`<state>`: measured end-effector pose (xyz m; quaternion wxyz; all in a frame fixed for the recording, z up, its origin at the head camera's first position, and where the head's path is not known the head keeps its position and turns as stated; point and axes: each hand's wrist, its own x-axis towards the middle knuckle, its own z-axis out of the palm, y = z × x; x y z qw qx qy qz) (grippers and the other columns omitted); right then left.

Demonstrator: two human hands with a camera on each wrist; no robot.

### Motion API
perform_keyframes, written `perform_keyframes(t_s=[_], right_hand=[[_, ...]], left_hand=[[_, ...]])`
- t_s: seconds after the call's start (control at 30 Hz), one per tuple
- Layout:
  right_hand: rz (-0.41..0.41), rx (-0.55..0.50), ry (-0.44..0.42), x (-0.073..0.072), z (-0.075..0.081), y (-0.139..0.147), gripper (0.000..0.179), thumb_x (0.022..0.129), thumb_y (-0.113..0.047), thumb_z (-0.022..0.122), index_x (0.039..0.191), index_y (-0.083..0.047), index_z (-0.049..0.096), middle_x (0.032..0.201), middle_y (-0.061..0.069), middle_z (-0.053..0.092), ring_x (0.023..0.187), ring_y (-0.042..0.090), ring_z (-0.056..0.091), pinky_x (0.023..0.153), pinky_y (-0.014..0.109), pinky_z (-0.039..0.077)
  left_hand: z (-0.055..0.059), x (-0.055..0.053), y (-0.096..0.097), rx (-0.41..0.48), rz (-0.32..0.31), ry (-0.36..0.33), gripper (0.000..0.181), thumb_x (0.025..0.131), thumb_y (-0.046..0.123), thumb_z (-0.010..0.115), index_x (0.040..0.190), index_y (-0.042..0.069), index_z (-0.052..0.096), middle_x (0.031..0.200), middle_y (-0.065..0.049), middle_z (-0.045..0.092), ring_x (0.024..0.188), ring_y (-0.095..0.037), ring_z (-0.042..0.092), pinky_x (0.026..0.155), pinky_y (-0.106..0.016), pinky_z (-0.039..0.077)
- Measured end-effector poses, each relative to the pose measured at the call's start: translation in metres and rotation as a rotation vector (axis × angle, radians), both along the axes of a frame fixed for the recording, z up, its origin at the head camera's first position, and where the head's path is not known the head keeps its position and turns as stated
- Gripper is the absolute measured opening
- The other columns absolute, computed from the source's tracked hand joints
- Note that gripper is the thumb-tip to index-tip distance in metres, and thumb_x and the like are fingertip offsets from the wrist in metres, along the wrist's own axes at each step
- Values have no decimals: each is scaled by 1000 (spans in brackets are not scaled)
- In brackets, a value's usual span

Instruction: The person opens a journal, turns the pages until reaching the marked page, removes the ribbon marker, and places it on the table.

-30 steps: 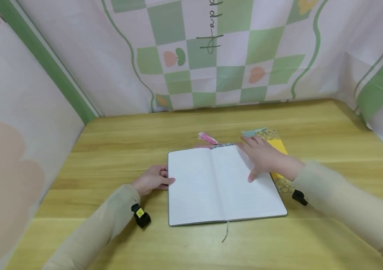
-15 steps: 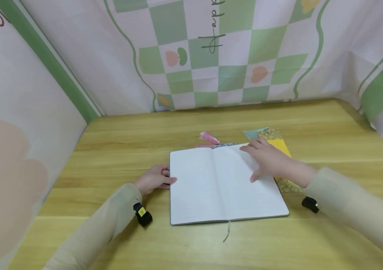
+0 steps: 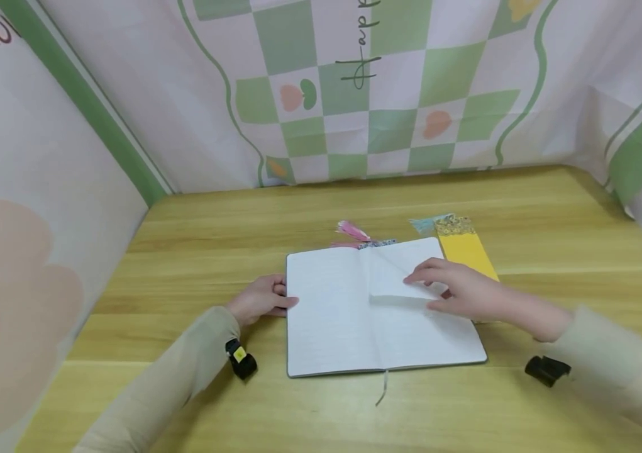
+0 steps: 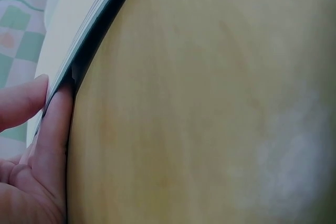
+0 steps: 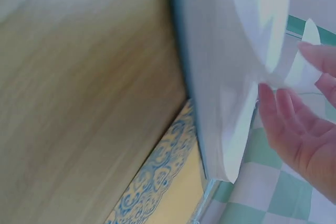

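An open notebook point(image 3: 326, 314) with pale, faintly lined pages lies flat on the wooden table. At its left edge my left hand point(image 3: 258, 299) grips it, thumb on the page and forefinger under the cover, as the left wrist view shows. Over the right half, my right hand point(image 3: 459, 289) holds a lifted page point(image 3: 405, 277) between thumb and fingers. That page point(image 5: 299, 74) bends up from the block in the right wrist view. A yellow bookmark point(image 3: 468, 251) with a patterned band and blue tassel lies partly under the notebook's right side.
A pink tassel point(image 3: 353, 230) and a patterned strip point(image 3: 377, 243) stick out above the notebook's top edge. A grey ribbon point(image 3: 382, 387) hangs from its bottom edge. Printed cloth point(image 3: 349, 126) stands behind the table point(image 3: 213, 226) and along its sides.
My right hand has moved from the top of the right page down and rightward, lifting a page with it. More of the yellow bookmark shows. My left hand keeps its grip.
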<state>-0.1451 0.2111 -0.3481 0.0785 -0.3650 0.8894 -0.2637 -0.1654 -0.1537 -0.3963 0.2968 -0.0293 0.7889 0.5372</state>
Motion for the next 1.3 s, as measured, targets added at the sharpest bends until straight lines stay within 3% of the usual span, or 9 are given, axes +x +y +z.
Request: perform_keyframes(t_s=[0.27,0.43,0.5,0.57,0.67,0.8,0.9,1.03,1.3], right_hand=[[-152,-176,-262,3,20,-3,31,91,-13,63,122,-9,60,123,9,58,103,21,57,75,24,52],[-279,-444,-578,0,28,-6,31,96,-17,55,126,-10,56,112,0,59,88,10,58,68,24,52],[-250,-591,-717,-4,26,-7,29,98,-16,51,127,-14,55,110,-2,60,86,10,60,68,26,54],[-175,-688,-834,-7,22,-7,31,102,-19,42,132,-18,50,123,-4,55,102,11,60,77,30,55],[-67,-683,-918,-9,17,-11,45,105,-36,24,146,-23,32,141,9,35,115,16,52,88,35,51],[26,-506,-847,-5,14,-23,64,101,-50,5,152,-13,10,150,27,17,126,36,44,105,56,35],[43,-315,-666,3,12,-34,61,103,-45,7,151,-9,20,152,23,26,132,43,36,109,64,19],[63,-114,-448,10,9,-49,49,106,-34,19,145,-10,37,150,13,36,137,39,30,110,61,19],[40,198,-317,19,0,-75,46,100,-46,36,139,-24,49,153,13,29,141,45,15,102,75,9]], left_hand=[[1,0,-1,-5,16,-7,20,89,5,64,105,2,52,81,-2,53,80,-13,54,75,-27,55],[2,0,1,3,12,-7,23,90,4,63,110,1,53,89,-4,59,81,-13,56,78,-29,56],[3,0,1,0,13,-8,24,90,4,63,111,1,53,89,-4,59,81,-13,56,78,-29,56],[1,0,1,-2,13,-8,24,90,4,63,111,1,53,89,-5,60,81,-12,56,78,-29,56],[0,0,1,-4,16,-4,24,90,5,63,111,1,53,90,-5,60,81,-13,56,77,-29,55],[-1,-1,0,2,14,3,23,90,5,63,110,1,53,89,-4,60,81,-12,56,77,-29,56],[0,-2,0,9,12,-3,21,90,4,63,108,1,52,85,-3,57,80,-12,55,76,-27,56],[1,-4,1,15,14,2,18,90,3,63,103,2,51,79,-1,50,77,-11,53,72,-25,55],[-2,-3,-4,55,19,-28,26,95,-1,45,121,-4,50,99,-11,61,84,-15,60,76,-29,55]])
